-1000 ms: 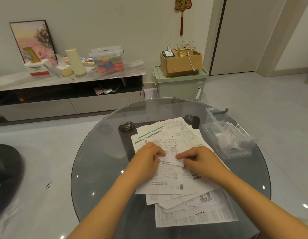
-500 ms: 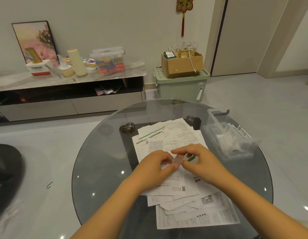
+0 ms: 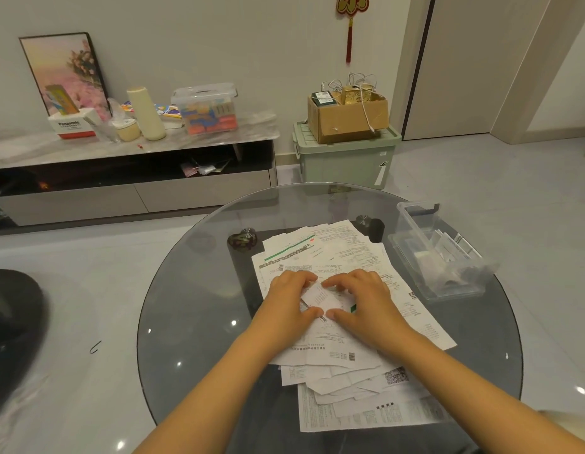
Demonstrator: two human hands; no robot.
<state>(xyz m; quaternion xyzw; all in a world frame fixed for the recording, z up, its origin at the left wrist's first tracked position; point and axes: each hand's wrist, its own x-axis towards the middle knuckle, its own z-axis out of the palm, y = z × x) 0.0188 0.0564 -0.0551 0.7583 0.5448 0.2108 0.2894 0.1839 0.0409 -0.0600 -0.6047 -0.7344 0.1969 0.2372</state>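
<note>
A loose pile of printed paper sheets and receipts [image 3: 346,365] lies on the round glass table [image 3: 193,309]. My left hand [image 3: 289,299] and my right hand [image 3: 363,299] meet over the middle of the pile. Between them sits a small white folded slip of paper [image 3: 319,298], held at its edges by the fingers and thumbs of both hands. The slip lies just above the top sheet.
A clear plastic box [image 3: 438,257] with small items stands at the table's right edge. Beyond the table are a low TV cabinet [image 3: 130,165] with clutter and a green storage bin [image 3: 346,162] carrying a cardboard box. A dark chair [image 3: 12,326] is at left.
My hands lifted off the sheets, came together over the pile, and now hold a small folded slip between them a little farther from me.
</note>
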